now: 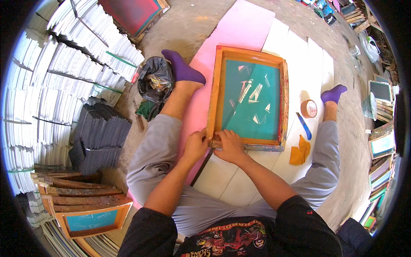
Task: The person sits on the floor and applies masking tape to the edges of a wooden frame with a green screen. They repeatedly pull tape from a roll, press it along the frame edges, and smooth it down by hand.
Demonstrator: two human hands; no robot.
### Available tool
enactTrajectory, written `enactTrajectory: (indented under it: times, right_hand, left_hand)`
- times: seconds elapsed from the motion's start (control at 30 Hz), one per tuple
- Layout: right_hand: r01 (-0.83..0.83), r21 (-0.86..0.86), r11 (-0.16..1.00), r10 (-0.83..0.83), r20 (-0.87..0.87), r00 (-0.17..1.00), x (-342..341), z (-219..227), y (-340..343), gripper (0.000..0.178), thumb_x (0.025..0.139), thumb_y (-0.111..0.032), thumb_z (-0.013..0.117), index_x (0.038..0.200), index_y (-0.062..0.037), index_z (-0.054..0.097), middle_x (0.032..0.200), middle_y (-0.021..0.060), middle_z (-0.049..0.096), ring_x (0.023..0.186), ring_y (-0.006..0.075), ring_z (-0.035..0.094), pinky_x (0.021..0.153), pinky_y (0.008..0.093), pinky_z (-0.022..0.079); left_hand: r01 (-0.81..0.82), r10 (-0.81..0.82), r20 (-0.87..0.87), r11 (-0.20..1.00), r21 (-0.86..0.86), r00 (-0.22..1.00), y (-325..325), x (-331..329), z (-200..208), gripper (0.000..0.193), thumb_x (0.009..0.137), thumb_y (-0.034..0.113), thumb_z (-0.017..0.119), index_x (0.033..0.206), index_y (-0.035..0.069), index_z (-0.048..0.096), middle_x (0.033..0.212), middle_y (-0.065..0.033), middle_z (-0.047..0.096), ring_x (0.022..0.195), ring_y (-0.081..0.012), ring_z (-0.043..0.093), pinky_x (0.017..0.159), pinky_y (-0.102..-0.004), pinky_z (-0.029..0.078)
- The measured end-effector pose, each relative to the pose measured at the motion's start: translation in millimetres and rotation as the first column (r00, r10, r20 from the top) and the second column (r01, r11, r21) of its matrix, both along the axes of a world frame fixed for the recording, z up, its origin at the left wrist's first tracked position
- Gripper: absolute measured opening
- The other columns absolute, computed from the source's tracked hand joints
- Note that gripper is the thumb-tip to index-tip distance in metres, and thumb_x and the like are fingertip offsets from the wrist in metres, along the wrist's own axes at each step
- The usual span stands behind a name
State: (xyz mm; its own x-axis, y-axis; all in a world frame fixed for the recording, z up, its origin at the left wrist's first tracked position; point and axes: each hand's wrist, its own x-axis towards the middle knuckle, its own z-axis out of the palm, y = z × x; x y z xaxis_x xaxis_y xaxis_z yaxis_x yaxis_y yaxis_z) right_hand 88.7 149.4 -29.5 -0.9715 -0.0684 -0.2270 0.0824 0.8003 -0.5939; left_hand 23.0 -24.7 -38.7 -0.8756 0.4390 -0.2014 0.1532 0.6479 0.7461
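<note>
The bare left hand (196,146) and bare right hand (230,145) touch the near-left corner of a rectangular, teal-meshed wooden frame (246,124), left of a slim blue cutter (304,126).

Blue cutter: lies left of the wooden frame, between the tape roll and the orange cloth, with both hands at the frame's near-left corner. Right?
No: the head view shows the blue cutter right of the wooden frame. Tape roll, orange cloth and both hands are as stated.
</note>
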Motion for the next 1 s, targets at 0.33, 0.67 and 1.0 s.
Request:
enactTrajectory:
  times: [0.33,0.67,1.0]
  right_hand:
    - [-0.086,0.003,0.996,0.086,-0.027,0.996,-2,6,-5,0.050,0.072,-0.031,0.077,0.112,-0.0027,0.065,0.112,0.0150,0.059,0.113,0.0385,0.055,0.093,0.0521,0.049]
    - [-0.148,-0.015,0.989,0.149,0.033,0.988,8,-1,34,0.049,0.073,-0.023,0.074,0.117,-0.0034,0.065,0.112,0.0128,0.063,0.111,0.0338,0.059,0.095,0.0450,0.052]
    - [-0.142,0.046,0.989,0.131,0.189,0.973,-4,13,26,0.044,0.073,-0.027,0.075,0.108,-0.0008,0.064,0.111,0.0180,0.063,0.113,0.0383,0.059,0.095,0.0473,0.052]
  left_hand:
    - [0.004,-0.005,-0.014,0.999,-0.033,1.000,3,2,6,0.030,0.088,0.012,0.071,0.117,0.005,0.068,0.078,-0.0246,0.065,0.077,-0.0429,0.067,0.070,-0.0511,0.051]
    - [-0.062,0.060,0.076,0.998,0.030,0.995,-2,3,-9,0.043,0.086,0.015,0.075,0.128,0.006,0.067,0.083,-0.0224,0.069,0.078,-0.0367,0.070,0.073,-0.0464,0.055]
    - [-0.086,0.086,-0.031,0.996,-0.010,0.996,8,5,-4,0.044,0.085,0.007,0.075,0.127,-0.002,0.065,0.092,-0.0209,0.071,0.082,-0.0326,0.071,0.076,-0.0426,0.056]
